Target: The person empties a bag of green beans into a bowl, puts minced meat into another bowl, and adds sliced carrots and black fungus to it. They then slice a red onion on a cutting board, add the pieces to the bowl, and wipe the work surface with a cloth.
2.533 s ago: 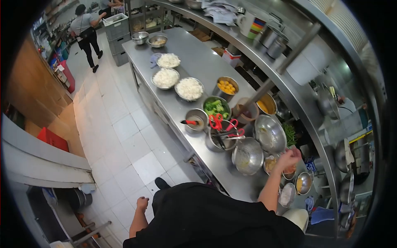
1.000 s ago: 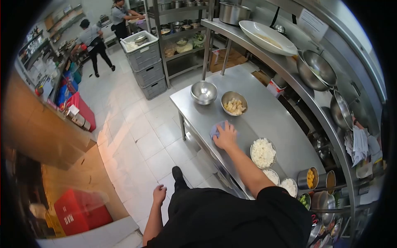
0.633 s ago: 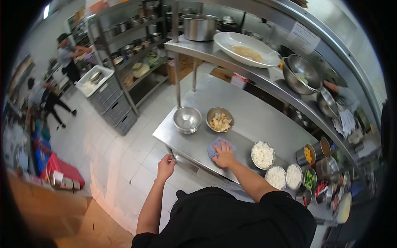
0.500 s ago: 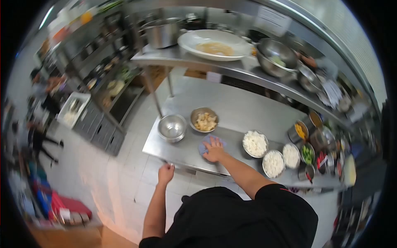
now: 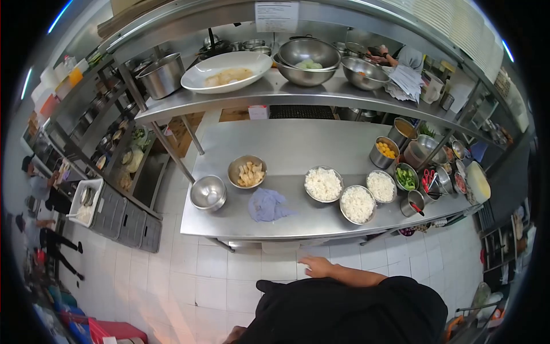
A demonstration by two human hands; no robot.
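Note:
My right hand (image 5: 317,266) hovers in front of the steel table's near edge, holding nothing, fingers stretched to the left. Only a small piece of my left hand (image 5: 236,333) shows at the bottom, low beside my body, with its fingers hidden. On the table (image 5: 252,137) lies a crumpled blue cloth (image 5: 267,205), touched by neither hand. An empty steel bowl (image 5: 208,193) stands left of the cloth. Behind it is a steel bowl of pale yellowish chunks (image 5: 250,174). Three bowls of white rice (image 5: 323,183) stand to the right.
Containers of green pieces (image 5: 406,177) and yellow-orange pieces (image 5: 385,151) crowd the table's right end. The overhead shelf (image 5: 229,103) carries a large white dish (image 5: 226,73), a pot (image 5: 161,75) and steel bowls (image 5: 307,59). Two people stand far left; another person's arm shows behind the shelf.
My right hand has come off the blue cloth and back from the table, leaving the cloth there. My left hand has dropped towards my body. The view has turned to the right.

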